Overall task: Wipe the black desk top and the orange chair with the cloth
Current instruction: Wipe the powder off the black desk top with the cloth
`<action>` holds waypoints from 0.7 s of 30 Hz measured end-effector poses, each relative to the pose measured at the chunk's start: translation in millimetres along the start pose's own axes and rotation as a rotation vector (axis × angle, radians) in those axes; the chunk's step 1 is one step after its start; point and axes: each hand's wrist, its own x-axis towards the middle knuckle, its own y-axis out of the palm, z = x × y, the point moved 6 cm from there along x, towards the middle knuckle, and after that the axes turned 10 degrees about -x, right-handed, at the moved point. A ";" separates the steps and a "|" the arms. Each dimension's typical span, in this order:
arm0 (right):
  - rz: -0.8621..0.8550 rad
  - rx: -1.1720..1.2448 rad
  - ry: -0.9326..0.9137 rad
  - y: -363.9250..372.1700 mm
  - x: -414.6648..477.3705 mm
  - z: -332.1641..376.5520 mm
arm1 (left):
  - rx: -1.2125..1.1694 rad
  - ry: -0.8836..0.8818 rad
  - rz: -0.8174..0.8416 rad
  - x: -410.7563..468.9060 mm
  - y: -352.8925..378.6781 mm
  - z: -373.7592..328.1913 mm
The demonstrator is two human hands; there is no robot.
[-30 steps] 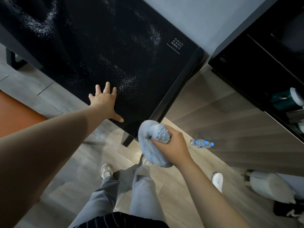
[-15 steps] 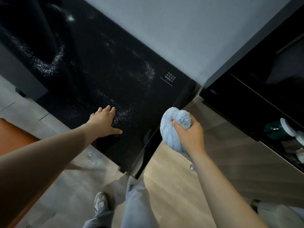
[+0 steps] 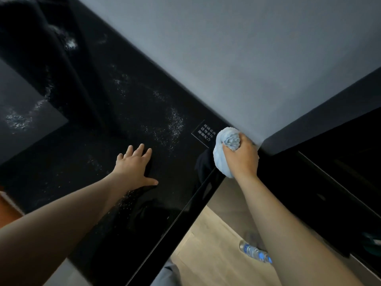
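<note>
Right hand [image 3: 241, 155]: mine, fist clamped on the bunched pale-blue cloth [image 3: 223, 153], pressed at the far right corner of the black table [image 3: 115, 131], just beside the grey wall [image 3: 226, 58] and the small white-lettered label [image 3: 204, 134].

Left hand [image 3: 137, 164]: fingers spread apart, palm flat on the table, holding nothing, bracing me.

Soil: white speckled residue [image 3: 175, 124] in arcs across the table between my hands and off to the far left.

Orange chair [image 3: 8, 205]: sliver at the left edge, untouched.

Method, as I judge it: start in this corner, press the cloth flat, pull long overlapping strokes toward my left, lift my bracing palm before the cloth reaches it, refold to a clean face when loaded.

Floor item: water bottle [image 3: 255, 252], well apart.
</note>
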 end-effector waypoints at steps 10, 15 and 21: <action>-0.067 -0.182 -0.100 30.2 106.1 0.8 | -0.004 -0.099 0.040 44.8 2.4 12.0; 0.091 -0.222 -0.101 70.7 118.3 -6.8 | -0.015 -0.102 0.037 48.0 3.7 12.5; 0.138 -0.253 -0.124 69.0 115.6 2.0 | -0.009 -0.109 0.059 49.2 5.0 12.5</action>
